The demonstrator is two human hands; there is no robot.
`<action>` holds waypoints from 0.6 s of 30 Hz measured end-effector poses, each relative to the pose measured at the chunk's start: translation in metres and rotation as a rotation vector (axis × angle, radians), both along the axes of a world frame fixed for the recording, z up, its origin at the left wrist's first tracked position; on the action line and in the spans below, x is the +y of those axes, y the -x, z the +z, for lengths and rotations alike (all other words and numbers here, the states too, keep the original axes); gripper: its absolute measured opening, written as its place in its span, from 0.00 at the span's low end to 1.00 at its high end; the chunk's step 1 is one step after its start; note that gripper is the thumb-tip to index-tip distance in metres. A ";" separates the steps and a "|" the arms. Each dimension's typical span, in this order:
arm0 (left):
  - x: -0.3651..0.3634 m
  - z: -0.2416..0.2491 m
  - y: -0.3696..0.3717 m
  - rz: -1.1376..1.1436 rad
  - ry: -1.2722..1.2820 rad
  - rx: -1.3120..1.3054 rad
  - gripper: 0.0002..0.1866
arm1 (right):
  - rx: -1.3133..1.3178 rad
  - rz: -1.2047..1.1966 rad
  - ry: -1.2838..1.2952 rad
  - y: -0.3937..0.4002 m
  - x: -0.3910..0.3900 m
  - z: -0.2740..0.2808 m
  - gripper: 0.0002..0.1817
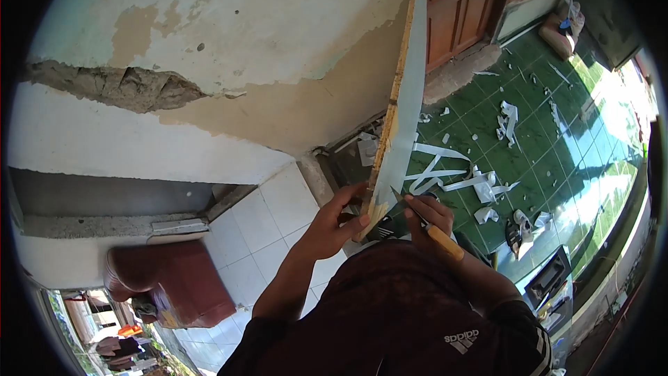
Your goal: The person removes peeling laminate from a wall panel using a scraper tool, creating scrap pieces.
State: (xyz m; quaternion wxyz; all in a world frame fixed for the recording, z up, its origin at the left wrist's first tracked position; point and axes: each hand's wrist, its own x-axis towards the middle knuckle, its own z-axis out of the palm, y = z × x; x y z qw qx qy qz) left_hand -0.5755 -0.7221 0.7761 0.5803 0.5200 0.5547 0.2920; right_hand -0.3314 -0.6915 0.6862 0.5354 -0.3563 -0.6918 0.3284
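Note:
A long board with a rough brown edge and a pale face stands on edge, running from the top of the view down to my body. My left hand grips its near end, thumb and fingers around the edge. Some yellowish strips lie against the board by my left thumb. In my right hand is a knife with a yellow-orange handle; its pointed blade lies close to the pale face of the board.
White strips and scraps litter the green tiled floor at right. A dark red sofa stands at lower left. A wooden door is at the top; a black tray and sandals lie at right.

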 end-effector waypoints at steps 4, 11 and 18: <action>0.001 -0.008 -0.041 -0.076 -0.025 -0.120 0.43 | 0.034 -0.261 0.028 -0.008 -0.052 0.016 0.16; 0.003 -0.016 -0.082 -0.183 -0.058 -0.276 0.44 | -0.014 -0.467 -0.037 -0.010 -0.097 0.032 0.22; 0.003 -0.013 -0.091 -0.135 -0.013 -0.372 0.42 | 0.027 -0.466 -0.015 -0.009 -0.091 0.028 0.25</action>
